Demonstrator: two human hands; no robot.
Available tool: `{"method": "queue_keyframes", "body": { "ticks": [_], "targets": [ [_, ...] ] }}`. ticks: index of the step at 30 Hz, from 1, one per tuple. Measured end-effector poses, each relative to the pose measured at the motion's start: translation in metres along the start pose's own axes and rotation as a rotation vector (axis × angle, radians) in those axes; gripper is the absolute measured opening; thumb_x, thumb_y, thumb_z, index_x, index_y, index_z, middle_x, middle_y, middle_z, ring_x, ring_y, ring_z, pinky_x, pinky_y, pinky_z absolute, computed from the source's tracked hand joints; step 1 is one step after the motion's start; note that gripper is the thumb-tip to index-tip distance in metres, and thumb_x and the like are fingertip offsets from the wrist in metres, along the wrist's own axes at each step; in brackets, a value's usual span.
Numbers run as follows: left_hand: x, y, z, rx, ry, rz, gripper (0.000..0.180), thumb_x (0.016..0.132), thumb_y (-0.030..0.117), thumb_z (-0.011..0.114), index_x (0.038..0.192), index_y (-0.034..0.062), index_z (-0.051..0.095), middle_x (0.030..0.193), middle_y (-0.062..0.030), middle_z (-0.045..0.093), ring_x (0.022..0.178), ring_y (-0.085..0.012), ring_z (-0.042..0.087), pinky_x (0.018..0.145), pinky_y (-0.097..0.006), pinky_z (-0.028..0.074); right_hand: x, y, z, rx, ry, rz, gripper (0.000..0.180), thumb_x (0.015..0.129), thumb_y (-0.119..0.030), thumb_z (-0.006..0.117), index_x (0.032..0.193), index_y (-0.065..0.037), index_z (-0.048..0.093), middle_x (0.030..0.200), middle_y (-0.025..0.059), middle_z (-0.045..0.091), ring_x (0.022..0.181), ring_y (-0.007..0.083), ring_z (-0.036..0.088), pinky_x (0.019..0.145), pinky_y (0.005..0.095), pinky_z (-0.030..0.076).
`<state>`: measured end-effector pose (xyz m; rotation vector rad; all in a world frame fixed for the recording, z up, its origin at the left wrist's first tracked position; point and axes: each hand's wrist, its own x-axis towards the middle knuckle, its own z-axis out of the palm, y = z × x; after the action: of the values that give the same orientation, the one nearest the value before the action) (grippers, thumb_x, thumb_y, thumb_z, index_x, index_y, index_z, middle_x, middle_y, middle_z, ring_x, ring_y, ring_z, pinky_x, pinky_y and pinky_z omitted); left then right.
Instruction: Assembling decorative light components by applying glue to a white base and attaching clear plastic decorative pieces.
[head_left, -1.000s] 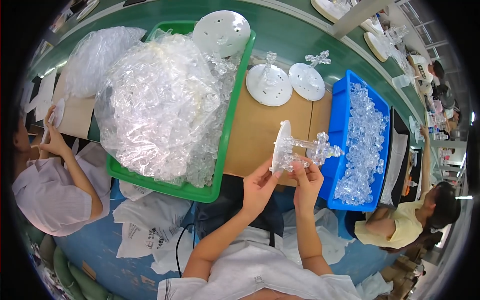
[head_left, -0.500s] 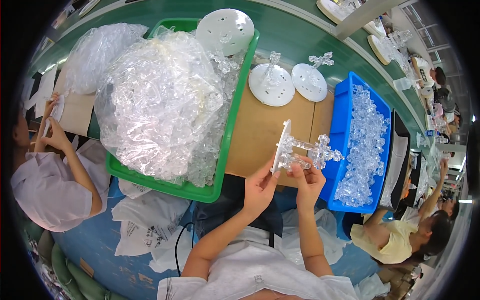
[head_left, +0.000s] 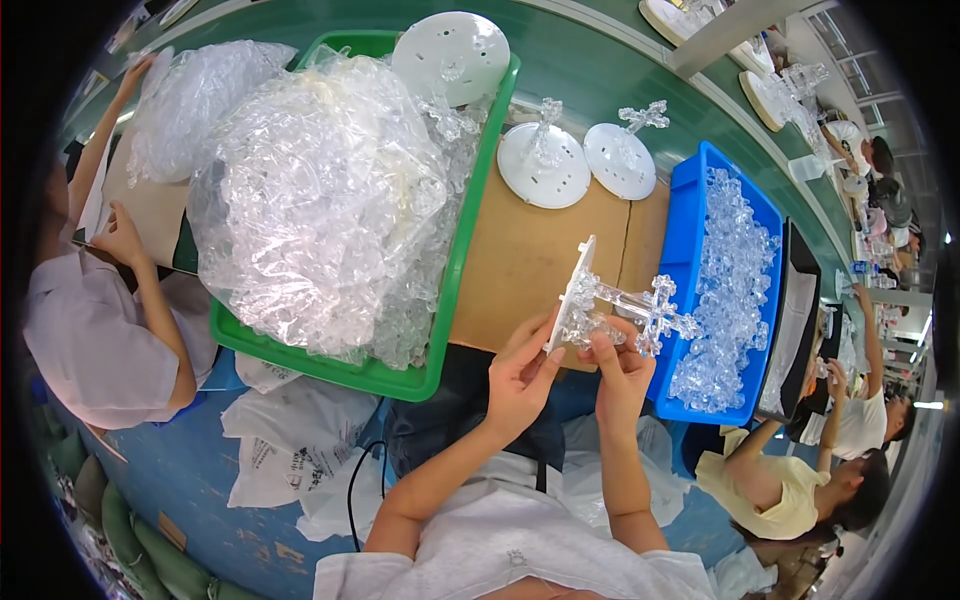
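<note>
My left hand [head_left: 522, 382] grips the edge of a white round plate [head_left: 573, 296], which is held on its side above the cardboard. From the plate's face a clear plastic cross-shaped stem [head_left: 655, 312] sticks out to the right. My right hand [head_left: 620, 368] is closed with thumb and fingertips at a smaller clear piece near the plate's face; the fingers partly hide it. Just right of my right hand stands a blue bin [head_left: 665, 385] full of small clear plastic parts [head_left: 728, 300].
A green tray [head_left: 432, 372] at left carries a large clear bag [head_left: 325, 210] of plastic parts and another white plate [head_left: 452, 58]. Two plates with stems [head_left: 543, 165] [head_left: 620, 160] stand on the cardboard [head_left: 510, 270]. Co-workers sit at left [head_left: 110, 330] and right [head_left: 765, 480].
The plate in my hands has tilted slightly, and its stem has shifted a little right and down. The co-worker at left has reached an arm up and away.
</note>
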<state>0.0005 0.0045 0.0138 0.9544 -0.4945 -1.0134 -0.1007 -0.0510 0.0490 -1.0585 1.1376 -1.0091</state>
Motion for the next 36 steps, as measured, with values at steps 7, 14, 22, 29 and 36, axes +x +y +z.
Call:
{"method": "queue_keyframes", "body": {
  "ticks": [7, 14, 22, 29, 36],
  "targets": [
    [-0.006, 0.009, -0.004, 0.277, -0.017, 0.048, 0.032, 0.088, -0.001, 0.059, 0.119, -0.0076, 0.056, 0.114, -0.0096, 0.057, 0.094, -0.0119, 0.056, 0.077, -0.022, 0.045, -0.009, -0.008, 0.01, -0.106, 0.022, -0.114, 0.029, 0.085, -0.008, 0.068, 0.109, 0.005, 0.059, 0.092, 0.0103, 0.066, 0.072, 0.0134, 0.064, 0.065, 0.0248, 0.055],
    [-0.006, 0.008, -0.004, 0.321, 0.017, 0.134, 0.031, 0.088, -0.002, 0.059, 0.117, -0.0084, 0.057, 0.112, -0.0117, 0.059, 0.091, -0.0117, 0.057, 0.074, -0.021, 0.045, -0.008, -0.007, 0.012, -0.06, 0.002, -0.081, 0.029, 0.085, -0.008, 0.068, 0.109, 0.006, 0.059, 0.092, 0.0108, 0.066, 0.072, 0.0131, 0.064, 0.064, 0.0247, 0.055],
    [-0.008, 0.011, -0.005, 0.377, -0.007, 0.168, 0.033, 0.087, -0.003, 0.059, 0.119, -0.0088, 0.056, 0.114, -0.0135, 0.058, 0.098, -0.0156, 0.057, 0.08, -0.024, 0.046, -0.009, 0.001, 0.008, -0.032, 0.006, -0.099, 0.03, 0.084, -0.008, 0.068, 0.108, 0.006, 0.059, 0.093, 0.0109, 0.065, 0.073, 0.0136, 0.064, 0.064, 0.0266, 0.056],
    [-0.01, 0.015, 0.005, -0.128, -0.033, 0.09, 0.041, 0.09, -0.001, 0.057, 0.13, -0.0068, 0.048, 0.131, -0.0126, 0.047, 0.109, -0.0157, 0.052, 0.087, -0.023, 0.042, -0.02, -0.006, 0.01, 0.053, 0.046, -0.134, 0.027, 0.087, -0.008, 0.064, 0.11, 0.003, 0.055, 0.103, 0.0124, 0.063, 0.081, 0.016, 0.064, 0.064, 0.0294, 0.057],
    [-0.018, 0.021, 0.002, -0.118, -0.058, -0.006, 0.041, 0.089, -0.001, 0.058, 0.129, -0.0063, 0.049, 0.124, -0.0102, 0.053, 0.101, -0.0102, 0.052, 0.078, -0.02, 0.042, -0.027, -0.015, 0.011, 0.037, 0.042, -0.18, 0.027, 0.087, -0.009, 0.064, 0.109, 0.003, 0.055, 0.102, 0.0118, 0.063, 0.08, 0.016, 0.063, 0.063, 0.029, 0.056]
  ]
}}
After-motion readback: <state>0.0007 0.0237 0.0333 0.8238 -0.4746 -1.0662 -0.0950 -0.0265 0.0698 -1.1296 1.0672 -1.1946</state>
